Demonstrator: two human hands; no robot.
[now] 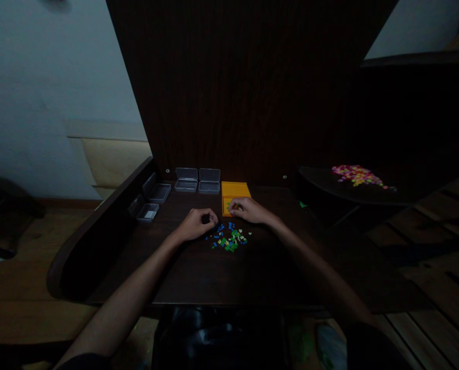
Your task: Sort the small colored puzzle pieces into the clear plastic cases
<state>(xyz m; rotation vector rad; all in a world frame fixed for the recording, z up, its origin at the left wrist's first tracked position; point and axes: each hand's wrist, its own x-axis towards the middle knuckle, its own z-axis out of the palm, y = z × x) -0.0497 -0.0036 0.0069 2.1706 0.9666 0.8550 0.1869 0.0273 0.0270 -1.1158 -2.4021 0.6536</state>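
Note:
A small pile of blue, green, yellow and pale pieces (233,241) lies on the dark table. At the pile's left edge is my left hand (196,224), its thumb and fingers curled together near the blue pieces; whatever they hold is too small to make out. My right hand (248,209) reaches over the lower part of an open yellow box (235,189), fingertips pinched inside it. Some green shows in the box beside those fingertips, and the fingers hide what they grip.
Clear plastic cases with lids raised, two at the back (186,180) and two on the left (160,192), stand on the table (190,277). A raised side board (98,231) borders the left. Pink and yellow bits (356,174) are heaped on a shelf at right.

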